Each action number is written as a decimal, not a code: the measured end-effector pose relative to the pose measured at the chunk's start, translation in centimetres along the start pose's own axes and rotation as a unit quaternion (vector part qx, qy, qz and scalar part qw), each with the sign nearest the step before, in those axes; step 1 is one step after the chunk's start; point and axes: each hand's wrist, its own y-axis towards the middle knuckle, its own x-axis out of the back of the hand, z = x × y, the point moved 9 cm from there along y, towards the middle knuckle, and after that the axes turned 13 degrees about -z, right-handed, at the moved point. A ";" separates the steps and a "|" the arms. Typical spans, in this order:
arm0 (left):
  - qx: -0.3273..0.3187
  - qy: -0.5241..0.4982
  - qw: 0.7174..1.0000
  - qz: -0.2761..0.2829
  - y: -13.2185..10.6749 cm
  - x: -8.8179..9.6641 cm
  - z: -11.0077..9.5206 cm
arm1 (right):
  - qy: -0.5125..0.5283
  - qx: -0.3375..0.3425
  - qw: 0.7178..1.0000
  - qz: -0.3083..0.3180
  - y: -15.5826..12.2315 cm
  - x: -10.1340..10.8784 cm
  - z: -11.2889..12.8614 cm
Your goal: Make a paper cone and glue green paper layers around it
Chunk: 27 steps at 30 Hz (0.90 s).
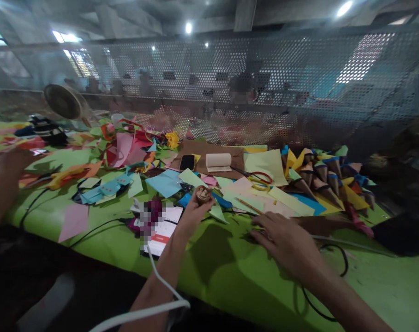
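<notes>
Fingers of the left hand (194, 213) are pinching a small round brown object (204, 195) above the green desk (209, 290), just right of a lit phone (168, 225). The right hand (284, 237) is lying low near a pencil (250, 206), fingers bent; whether they are gripping anything I cannot tell. Scissors (262, 177) are lying beyond.

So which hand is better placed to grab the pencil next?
Probably the right hand: it is closer to the pencil, while the left hand holds a round brown thing.
</notes>
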 end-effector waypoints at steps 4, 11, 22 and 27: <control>0.012 0.003 0.997 -0.078 0.8 1.5 0.6 | -0.045 0.083 0.993 0.069 4.1 -3.7 5.4; 0.006 0.000 0.994 -0.107 1.2 2.2 0.7 | -0.077 0.092 0.990 0.074 6.8 -6.1 6.9; 0.092 -0.047 0.994 -0.020 -0.7 -2.8 0.8 | -0.078 0.071 0.994 -0.003 6.0 -0.2 5.0; 0.099 -0.047 0.994 -0.016 -1.6 -4.6 -0.5 | 0.135 0.028 0.987 -0.087 5.2 1.4 2.8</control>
